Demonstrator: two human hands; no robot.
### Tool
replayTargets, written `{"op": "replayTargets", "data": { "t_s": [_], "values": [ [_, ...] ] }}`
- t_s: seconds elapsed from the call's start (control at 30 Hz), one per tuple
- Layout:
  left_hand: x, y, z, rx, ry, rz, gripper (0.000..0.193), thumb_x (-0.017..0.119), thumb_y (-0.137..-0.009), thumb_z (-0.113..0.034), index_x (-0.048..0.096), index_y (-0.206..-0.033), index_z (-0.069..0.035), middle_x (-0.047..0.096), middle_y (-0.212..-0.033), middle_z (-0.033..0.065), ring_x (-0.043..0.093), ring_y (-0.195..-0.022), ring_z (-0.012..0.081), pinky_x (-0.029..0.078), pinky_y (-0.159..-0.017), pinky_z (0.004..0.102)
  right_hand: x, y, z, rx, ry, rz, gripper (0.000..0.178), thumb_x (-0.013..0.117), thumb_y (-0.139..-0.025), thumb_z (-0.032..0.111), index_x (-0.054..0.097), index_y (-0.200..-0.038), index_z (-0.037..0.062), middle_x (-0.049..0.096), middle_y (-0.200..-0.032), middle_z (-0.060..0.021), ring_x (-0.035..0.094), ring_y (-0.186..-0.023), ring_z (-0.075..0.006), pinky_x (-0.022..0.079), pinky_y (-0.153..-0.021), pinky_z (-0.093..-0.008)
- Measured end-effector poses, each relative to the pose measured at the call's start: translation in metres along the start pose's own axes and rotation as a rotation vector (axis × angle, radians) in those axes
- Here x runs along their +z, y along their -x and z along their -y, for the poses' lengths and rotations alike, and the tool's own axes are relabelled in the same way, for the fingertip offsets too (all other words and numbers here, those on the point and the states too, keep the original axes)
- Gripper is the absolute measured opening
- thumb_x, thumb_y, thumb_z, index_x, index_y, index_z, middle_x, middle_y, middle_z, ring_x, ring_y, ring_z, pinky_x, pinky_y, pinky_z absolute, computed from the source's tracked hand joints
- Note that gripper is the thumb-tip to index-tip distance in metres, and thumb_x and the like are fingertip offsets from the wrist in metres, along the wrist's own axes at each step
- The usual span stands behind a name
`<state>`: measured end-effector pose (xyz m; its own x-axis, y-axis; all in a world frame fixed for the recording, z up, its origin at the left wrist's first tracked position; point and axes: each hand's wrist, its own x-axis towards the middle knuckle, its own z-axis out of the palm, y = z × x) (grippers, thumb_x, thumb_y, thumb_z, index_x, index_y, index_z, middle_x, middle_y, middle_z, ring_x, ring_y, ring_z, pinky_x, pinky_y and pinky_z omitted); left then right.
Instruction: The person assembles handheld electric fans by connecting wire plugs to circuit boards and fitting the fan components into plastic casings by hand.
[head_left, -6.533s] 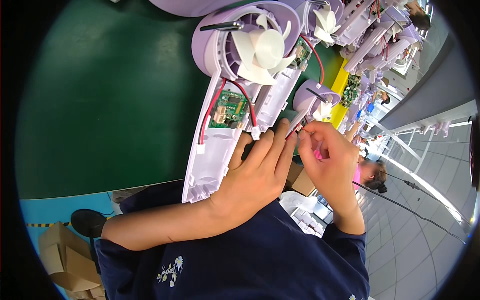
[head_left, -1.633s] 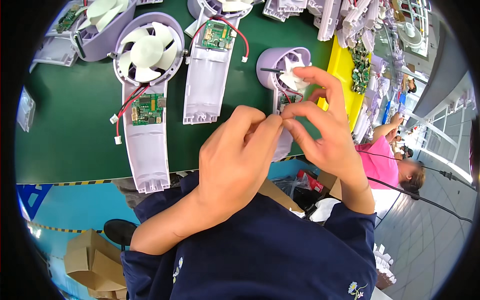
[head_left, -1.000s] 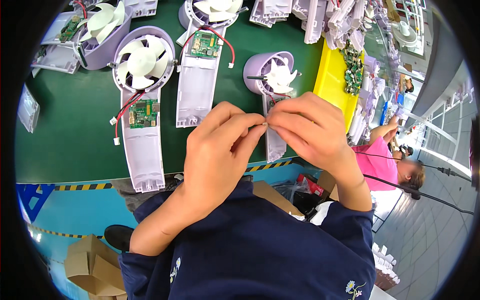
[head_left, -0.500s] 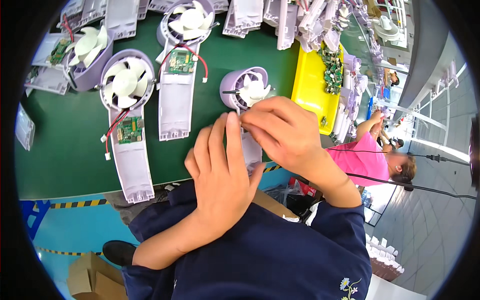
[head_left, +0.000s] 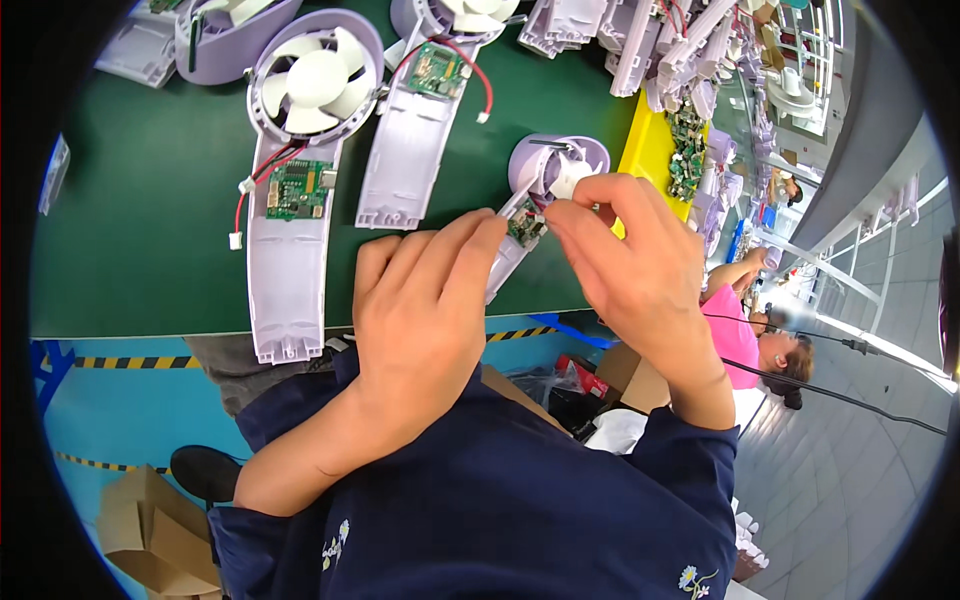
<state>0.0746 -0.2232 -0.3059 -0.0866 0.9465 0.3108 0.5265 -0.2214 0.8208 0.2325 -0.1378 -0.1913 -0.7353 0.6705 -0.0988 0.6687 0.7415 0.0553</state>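
Observation:
A small lilac fan housing point(head_left: 530, 160) with white blades point(head_left: 568, 178) lies tilted on the bench in front of me. A green circuit board point(head_left: 526, 226) shows in its handle shell point(head_left: 506, 268). My left hand point(head_left: 425, 300) holds the handle from the left, fingertips along its edge beside the board; its thumb is hidden. My right hand point(head_left: 640, 255) is closed in a pinch at the right end of the board, just below the blades. What sits between those fingertips is too small to make out.
Two open fan units point(head_left: 315, 85) point(head_left: 410, 150) with boards and red-black wires lie to the left. A yellow tray point(head_left: 645, 150) of circuit boards point(head_left: 686, 150) stands right. Lilac shells point(head_left: 635, 45) are heaped behind. A person in pink point(head_left: 730, 320) sits at the far right.
The view has shifted, with the bench items sliding up and right. The held fan housing has turned, and the board in its handle now shows. My right hand still pinches near the blades.

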Motion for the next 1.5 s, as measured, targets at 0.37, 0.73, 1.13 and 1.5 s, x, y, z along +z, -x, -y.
{"op": "replayTargets", "data": {
  "t_s": [0.37,0.73,1.13,1.5],
  "values": [
    [0.006,0.003,0.005,0.042,0.028,-0.088,0.033,0.071,-0.082,-0.010,0.070,-0.115,-0.003,0.074,-0.114,0.0048,0.067,-0.084,0.0164,0.046,-0.079,0.0331,-0.021,-0.026,0.017,-0.196,0.169,0.250,0.023,0.073,-0.077,0.007,0.069,-0.100,0.0060,0.057,-0.095,-0.0034,0.063,-0.079,-0.0203,0.050,-0.065,-0.0346],
    [0.011,0.003,0.003,0.017,0.088,-0.138,0.033,0.067,-0.079,-0.011,0.072,-0.110,-0.001,0.074,-0.109,0.0057,0.064,-0.082,0.0155,0.045,-0.081,0.0313,-0.021,-0.044,0.031,-0.404,0.404,0.268,0.009,0.067,-0.068,0.011,0.059,-0.070,0.0081,0.046,-0.082,-0.0029,0.052,-0.075,-0.0150,0.045,-0.059,-0.0283],
    [0.008,0.001,0.001,-0.068,0.258,-0.255,0.053,0.068,-0.081,0.004,0.061,-0.133,0.000,0.069,-0.080,0.0048,0.066,-0.069,0.0207,0.046,-0.072,0.0334,-0.028,-0.052,0.024,-0.385,0.305,0.384,0.012,0.068,-0.073,0.007,0.062,-0.082,0.0022,0.053,-0.090,-0.0075,0.062,-0.081,-0.0220,0.054,-0.064,-0.0353],
    [0.006,0.000,0.001,-0.043,0.199,-0.220,0.059,0.068,-0.079,0.004,0.061,-0.138,0.002,0.064,-0.072,0.0029,0.062,-0.065,0.0197,0.043,-0.068,0.0338,-0.030,-0.057,0.014,0.113,-0.118,0.449,0.009,0.075,-0.081,0.005,0.071,-0.089,0.0048,0.064,-0.088,-0.0075,0.065,-0.070,-0.0292,0.052,-0.063,-0.0399]
  ]
}}
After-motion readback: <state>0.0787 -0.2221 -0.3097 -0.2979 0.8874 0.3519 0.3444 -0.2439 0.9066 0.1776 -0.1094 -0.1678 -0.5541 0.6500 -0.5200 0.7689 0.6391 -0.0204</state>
